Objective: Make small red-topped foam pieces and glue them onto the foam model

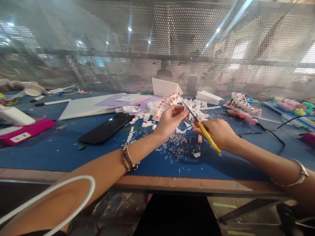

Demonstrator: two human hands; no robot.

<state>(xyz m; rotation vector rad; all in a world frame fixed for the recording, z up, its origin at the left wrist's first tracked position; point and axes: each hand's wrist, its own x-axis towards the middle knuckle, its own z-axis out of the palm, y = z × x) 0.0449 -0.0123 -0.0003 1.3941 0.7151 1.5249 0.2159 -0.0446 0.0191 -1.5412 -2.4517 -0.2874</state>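
My right grip (219, 131) clamps yellow-handled scissors (208, 137) over the surface (152, 165); whether my curled left grip (169, 120) holds anything, I cannot tell.

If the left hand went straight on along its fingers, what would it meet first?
Most likely the dark blade of the yellow-handled scissors in the right hand, which crosses right by the fingertips of the left hand. Depth is unclear; they may already touch.

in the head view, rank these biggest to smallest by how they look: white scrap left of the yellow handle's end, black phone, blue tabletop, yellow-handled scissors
1. Blue tabletop
2. Black phone
3. Yellow-handled scissors
4. White scrap
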